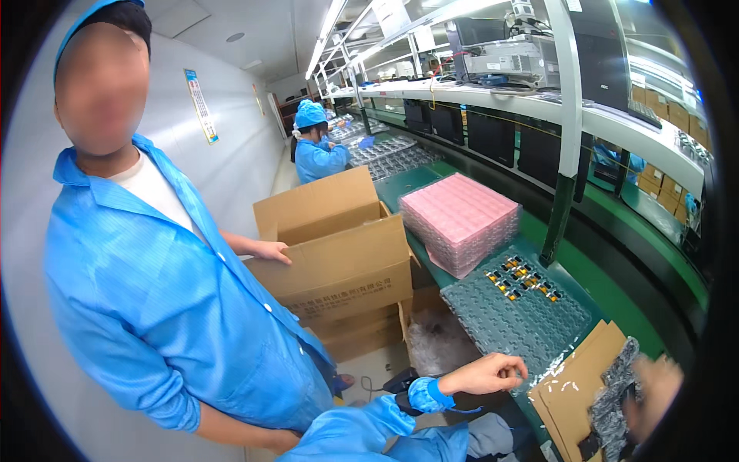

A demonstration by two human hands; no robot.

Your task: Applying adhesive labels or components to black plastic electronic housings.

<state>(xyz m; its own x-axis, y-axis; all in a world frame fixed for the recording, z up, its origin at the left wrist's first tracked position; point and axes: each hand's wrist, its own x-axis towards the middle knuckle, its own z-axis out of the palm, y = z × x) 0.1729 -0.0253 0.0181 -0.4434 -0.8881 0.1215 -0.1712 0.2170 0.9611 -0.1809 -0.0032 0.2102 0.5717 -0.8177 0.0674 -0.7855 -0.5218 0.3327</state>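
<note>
Single head-worn fisheye view, aimed down and forward along the green bench point(608, 296) toward 1 o'clock; the wearer's left hand point(486, 375) is seen close at 6 o'clock.

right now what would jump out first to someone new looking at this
The pink stack of trays on the green bench glows at centre, with a clear blister tray holding a few small yellow parts in front of it. At left a co-worker in a blue coat rests a hand on an open cardboard box. The left hand hovers at the tray's near edge.

Blue smock sleeve, elastic cuff, bare left hand point(486, 375)
</note>
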